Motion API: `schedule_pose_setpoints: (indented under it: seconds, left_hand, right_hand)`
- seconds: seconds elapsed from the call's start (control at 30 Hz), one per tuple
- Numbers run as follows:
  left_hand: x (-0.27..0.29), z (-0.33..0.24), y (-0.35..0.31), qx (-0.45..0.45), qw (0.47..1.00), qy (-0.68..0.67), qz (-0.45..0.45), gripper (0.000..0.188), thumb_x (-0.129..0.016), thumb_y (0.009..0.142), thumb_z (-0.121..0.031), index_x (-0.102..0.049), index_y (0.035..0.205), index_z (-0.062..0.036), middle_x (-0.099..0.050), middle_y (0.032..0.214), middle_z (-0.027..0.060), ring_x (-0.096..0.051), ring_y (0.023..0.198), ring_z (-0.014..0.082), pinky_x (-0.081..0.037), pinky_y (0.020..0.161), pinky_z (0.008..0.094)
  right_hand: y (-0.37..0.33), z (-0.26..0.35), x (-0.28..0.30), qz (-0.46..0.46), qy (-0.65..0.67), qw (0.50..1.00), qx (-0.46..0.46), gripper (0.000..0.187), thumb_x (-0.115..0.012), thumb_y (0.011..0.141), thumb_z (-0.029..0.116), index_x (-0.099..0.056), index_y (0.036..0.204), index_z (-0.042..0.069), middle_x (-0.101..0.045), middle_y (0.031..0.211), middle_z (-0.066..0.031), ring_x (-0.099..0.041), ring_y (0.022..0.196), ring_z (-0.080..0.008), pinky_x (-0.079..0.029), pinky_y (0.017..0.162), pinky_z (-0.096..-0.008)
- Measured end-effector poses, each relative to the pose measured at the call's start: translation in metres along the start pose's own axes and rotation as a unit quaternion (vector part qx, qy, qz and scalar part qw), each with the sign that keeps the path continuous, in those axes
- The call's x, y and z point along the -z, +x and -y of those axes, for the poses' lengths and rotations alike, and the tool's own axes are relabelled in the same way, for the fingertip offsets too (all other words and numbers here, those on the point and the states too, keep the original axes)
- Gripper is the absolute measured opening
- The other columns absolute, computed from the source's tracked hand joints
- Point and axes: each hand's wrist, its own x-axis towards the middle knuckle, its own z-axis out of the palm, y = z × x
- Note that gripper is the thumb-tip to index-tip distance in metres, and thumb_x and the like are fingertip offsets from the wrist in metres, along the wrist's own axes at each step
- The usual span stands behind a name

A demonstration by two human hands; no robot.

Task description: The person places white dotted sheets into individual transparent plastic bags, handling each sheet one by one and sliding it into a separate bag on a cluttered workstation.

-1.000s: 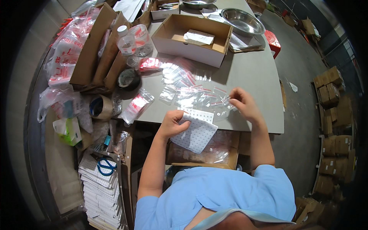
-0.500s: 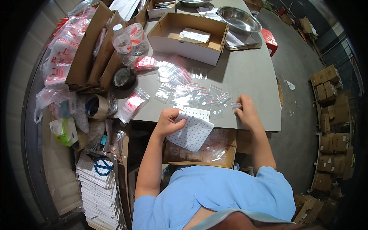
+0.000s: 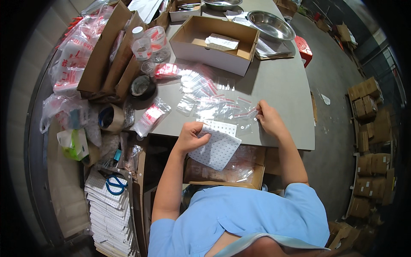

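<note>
Grey floor (image 3: 332,137) right — pale wall (image 3: 32,47) left — greyish table (image 3: 289,85).

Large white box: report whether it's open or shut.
The box is open: uncovered on top, with a white item visible inside.

Light is falling from above on the worktop (image 3: 287,94) and is glaring white off the clear bags (image 3: 207,105), washing out their detail. The steel bowl (image 3: 270,25) is catching bright highlights. The cardboard box (image 3: 205,58) is casting a soft shadow by its right side, while the space under the worktop (image 3: 160,150) is sinking into darkness. Toward the rim, straight edges are bending, the stacked cartons (image 3: 371,186) are looking dim and soft, and black is swallowing the corners.
</note>
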Motion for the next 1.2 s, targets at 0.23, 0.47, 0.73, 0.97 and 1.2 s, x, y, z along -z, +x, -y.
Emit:
schedule_pose_setpoints:
  seconds: [0.23,0.47,0.73,0.97,1.2]
  left_hand:
    - [0.000,0.000,0.000,0.008,1.000,-0.013,0.000,0.014,-0.065,0.074,-0.003,-0.068,0.086,0.0051,-0.064,0.076,0.0038,-0.056,0.069,0.0083,-0.043,0.060,0.0242]
    - [-0.001,0.000,0.000,0.005,1.000,-0.007,-0.001,0.015,-0.066,0.074,-0.003,-0.068,0.086,0.0051,-0.065,0.077,0.0048,-0.057,0.070,0.0092,-0.045,0.062,0.0247]
    - [-0.001,0.000,0.000,0.000,1.000,-0.015,0.001,0.015,-0.066,0.075,-0.003,-0.068,0.087,0.0052,-0.065,0.077,0.0048,-0.057,0.070,0.0089,-0.044,0.062,0.0247]
    - [0.000,-0.003,-0.001,0.019,0.999,-0.024,0.009,0.015,-0.065,0.076,-0.004,-0.068,0.088,0.0050,-0.065,0.079,0.0036,-0.056,0.071,0.0081,-0.044,0.062,0.0245]
    - [0.006,-0.005,-0.005,0.029,0.953,-0.296,-0.057,0.020,-0.072,0.077,-0.008,-0.068,0.093,0.0028,-0.067,0.081,0.0015,-0.057,0.072,0.0062,-0.044,0.064,0.0220]
  right_hand:
    - [-0.002,-0.002,0.016,-0.025,0.031,0.994,-0.101,0.040,-0.078,0.075,0.012,-0.049,0.102,0.005,-0.059,0.083,-0.0105,-0.059,0.077,-0.0300,-0.047,0.072,-0.0363]
    - [-0.015,0.005,0.006,-0.147,-0.149,0.972,-0.107,0.056,-0.082,0.069,0.034,-0.052,0.112,0.014,-0.050,0.118,-0.0115,-0.042,0.115,-0.0324,-0.031,0.096,-0.0492]
    - [-0.038,0.029,-0.022,-0.006,-0.090,0.995,0.031,0.016,-0.068,0.083,0.021,-0.059,0.090,0.010,-0.048,0.117,-0.0080,-0.039,0.116,-0.0312,-0.028,0.097,-0.0473]
    - [-0.037,0.030,-0.007,-0.077,-0.104,0.990,-0.063,0.056,-0.082,0.067,0.036,-0.058,0.111,0.012,-0.043,0.131,-0.0126,-0.032,0.128,-0.0326,-0.022,0.105,-0.0509]
    - [-0.069,0.004,-0.006,0.068,-0.127,0.987,0.078,0.078,-0.068,0.081,0.040,-0.037,0.144,0.006,-0.026,0.154,-0.0202,-0.022,0.142,-0.0433,-0.017,0.113,-0.0591]
